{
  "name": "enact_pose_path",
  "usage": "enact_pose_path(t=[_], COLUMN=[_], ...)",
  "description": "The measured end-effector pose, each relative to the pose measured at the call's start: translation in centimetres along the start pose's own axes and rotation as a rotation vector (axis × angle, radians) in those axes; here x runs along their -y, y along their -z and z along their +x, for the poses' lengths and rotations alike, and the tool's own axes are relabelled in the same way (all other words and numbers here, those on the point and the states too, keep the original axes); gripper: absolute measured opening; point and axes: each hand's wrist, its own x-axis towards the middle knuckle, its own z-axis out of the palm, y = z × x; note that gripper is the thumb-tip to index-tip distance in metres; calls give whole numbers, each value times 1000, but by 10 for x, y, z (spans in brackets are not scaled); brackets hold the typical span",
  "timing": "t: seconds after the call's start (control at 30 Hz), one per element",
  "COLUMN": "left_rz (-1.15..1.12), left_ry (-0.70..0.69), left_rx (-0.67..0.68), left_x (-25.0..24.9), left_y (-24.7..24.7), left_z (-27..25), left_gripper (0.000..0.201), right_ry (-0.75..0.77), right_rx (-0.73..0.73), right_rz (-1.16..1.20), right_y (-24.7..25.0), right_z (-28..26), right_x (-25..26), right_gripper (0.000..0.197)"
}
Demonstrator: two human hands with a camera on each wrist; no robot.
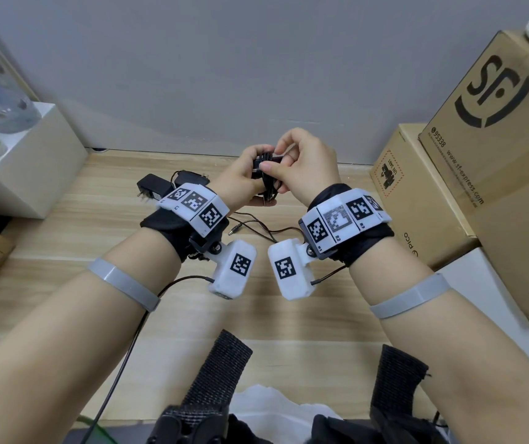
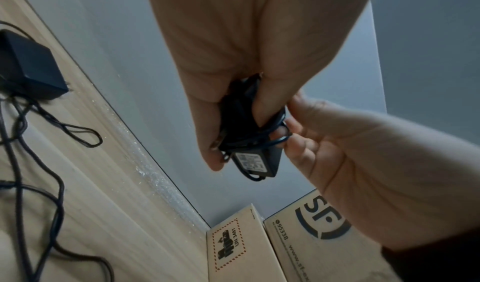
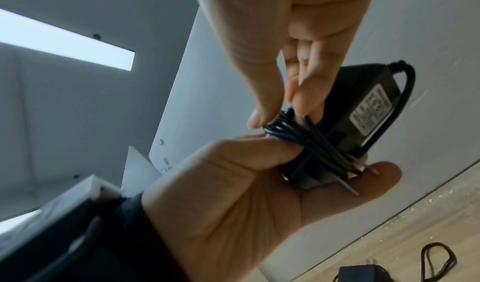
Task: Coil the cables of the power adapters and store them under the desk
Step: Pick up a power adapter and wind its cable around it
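Observation:
A black power adapter (image 1: 263, 166) is held up in front of the wall, its thin black cable (image 3: 298, 134) wound round its body in several turns. My left hand (image 1: 242, 179) grips the adapter from below, thumb across the coils, the plug prongs (image 3: 363, 173) lying over its fingers. My right hand (image 1: 284, 161) pinches the cable at the top of the coil with thumb and fingertips (image 3: 302, 103). In the left wrist view the adapter's label (image 2: 250, 160) faces the camera. Two more black adapters (image 1: 154, 187) (image 1: 192, 178) lie on the wooden surface to the left.
Loose black cable with a barrel plug (image 1: 258, 226) trails across the wooden surface (image 1: 96, 219) under my wrists. Stacked cardboard boxes (image 1: 496, 149) stand at the right, a white box (image 1: 32, 161) at the left, a grey wall (image 1: 224, 75) behind.

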Motion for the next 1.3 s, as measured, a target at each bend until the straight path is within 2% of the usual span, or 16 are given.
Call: enact_pose_path(t=[0.13,0.23,0.37,0.5,0.6,0.67,0.77,0.87,1.03,1.17,1.23,1.3], left_rz=[107,192,123,39,28,4,-71,-69,52,23,7,-11], left_ry=[-30,-46,-23,15,38,24,12,-3,-19,-14,2,9], left_rx=[-35,-39,-74,-59,11,34,40,56,59,-17,-57,-57], left_x=[1,5,7,12,18,21,22,21,21,19,17,16], left_y=[3,3,3,4,3,2,2,4,10,15,17,16], left_z=[3,3,3,2,-2,-5,-6,-8,-10,-7,-5,-5], left_gripper=[51,45,41,38,39,35,37,33,36,36,33,32], right_ry=[83,90,178,273,240,174,45,-93,-247,-318,-305,-211], right_rx=[91,142,170,108,77,71,2,-68,-40,35,95,124], right_rz=[-256,-413,-563,-721,-613,-398,-68,117,215,189,151,99], right_y=[-4,-7,-10,-6,-4,-6,-10,-14,-18,-12,-9,-9], right_z=[-4,-3,-4,-5,-3,-1,5,13,16,12,7,2], right_x=[7,11,14,13,10,8,6,-3,-22,-30,-34,-35], right_gripper=[19,26,21,21,16,3,6,10,28,6,15,22])
